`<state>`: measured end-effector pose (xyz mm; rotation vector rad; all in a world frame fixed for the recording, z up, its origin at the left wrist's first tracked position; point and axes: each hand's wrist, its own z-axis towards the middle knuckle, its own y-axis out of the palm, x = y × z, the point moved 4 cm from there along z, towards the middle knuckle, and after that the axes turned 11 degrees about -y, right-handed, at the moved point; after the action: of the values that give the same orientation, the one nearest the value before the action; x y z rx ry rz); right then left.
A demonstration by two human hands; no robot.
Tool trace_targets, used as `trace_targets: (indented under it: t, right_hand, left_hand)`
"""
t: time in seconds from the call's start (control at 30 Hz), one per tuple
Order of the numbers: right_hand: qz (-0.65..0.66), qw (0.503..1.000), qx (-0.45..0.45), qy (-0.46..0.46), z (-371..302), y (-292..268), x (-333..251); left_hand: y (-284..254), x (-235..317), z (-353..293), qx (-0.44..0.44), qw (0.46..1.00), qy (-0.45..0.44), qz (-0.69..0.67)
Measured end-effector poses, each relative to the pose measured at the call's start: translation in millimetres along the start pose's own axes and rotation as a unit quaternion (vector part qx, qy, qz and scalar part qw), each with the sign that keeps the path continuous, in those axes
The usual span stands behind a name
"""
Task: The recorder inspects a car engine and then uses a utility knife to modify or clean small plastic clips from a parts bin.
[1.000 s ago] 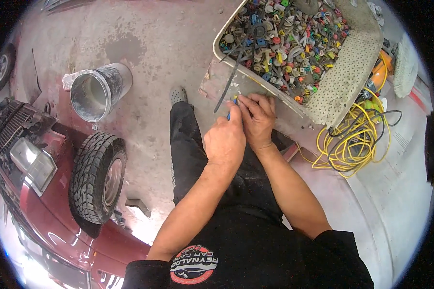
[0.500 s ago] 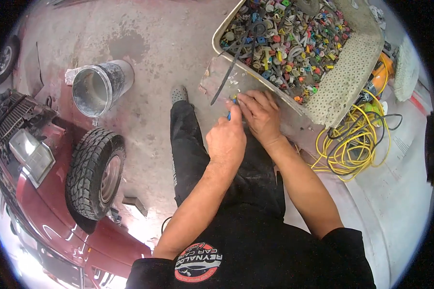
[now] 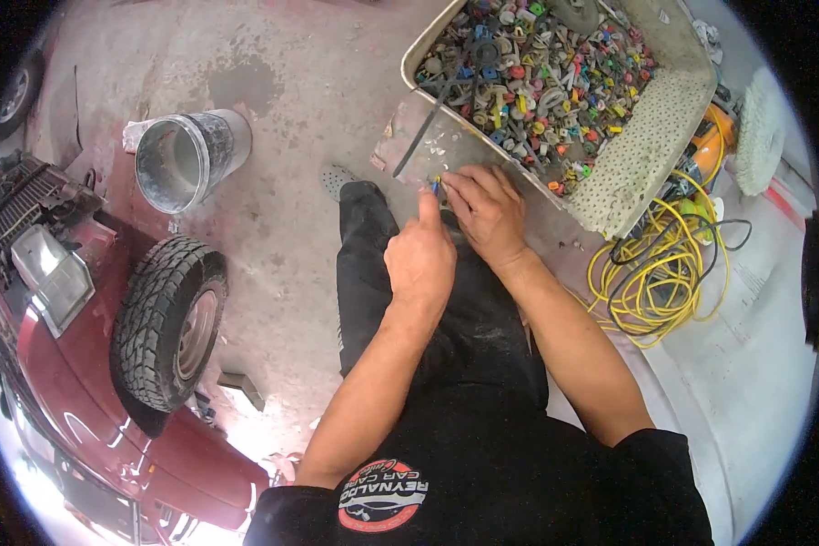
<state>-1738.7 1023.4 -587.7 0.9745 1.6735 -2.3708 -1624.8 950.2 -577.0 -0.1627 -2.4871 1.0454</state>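
Note:
My left hand [image 3: 420,257] is closed, its thumb or forefinger pointing up to a small blue-and-yellow piece [image 3: 436,186]. Beside it my right hand [image 3: 490,214] pinches that piece between its fingertips. The piece is too small to tell its kind; it may be a plastic clip. What lies inside my left fist is hidden. Just beyond the hands stands a beige bin [image 3: 651,182] with a heap of many-coloured plastic fastener clips [image 3: 541,91]. A dark strip [image 3: 419,141] hangs over its near left edge, close above my fingertips.
A grey-smeared bucket [image 3: 223,146] stands at the left on the stained concrete floor. A red car with an exposed tire [image 3: 168,323] fills the lower left, a small block [image 3: 241,391] beside it. Coiled yellow cord [image 3: 655,291] and a fluffy white pad [image 3: 760,132] lie at the right.
Both hands have shifted slightly left and stay together. The blue part that showed by my left fist is now seen only at the fingertips. My leg has moved a little to the right.

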Motion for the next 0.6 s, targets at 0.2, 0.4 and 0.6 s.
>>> trace_targets:
  t: [0.2, 0.4, 0.6]
  right_hand:
    - [0.022, 1.0, 0.011, -0.004, -4.3, -0.5, 8.2]
    - [0.026, 0.999, 0.023, 0.014, -3.5, 0.1, 4.8]
    - [0.029, 0.999, 0.021, 0.019, -4.3, -0.4, 4.3]
  left_hand:
    - [-3.3, -7.0, 2.5, -0.025, 0.978, -0.046, -0.202]
    - [-2.9, -8.4, -1.4, 0.021, 0.989, 0.003, -0.148]
    - [-8.1, -2.5, -2.2, 0.029, 0.996, 0.033, -0.075]
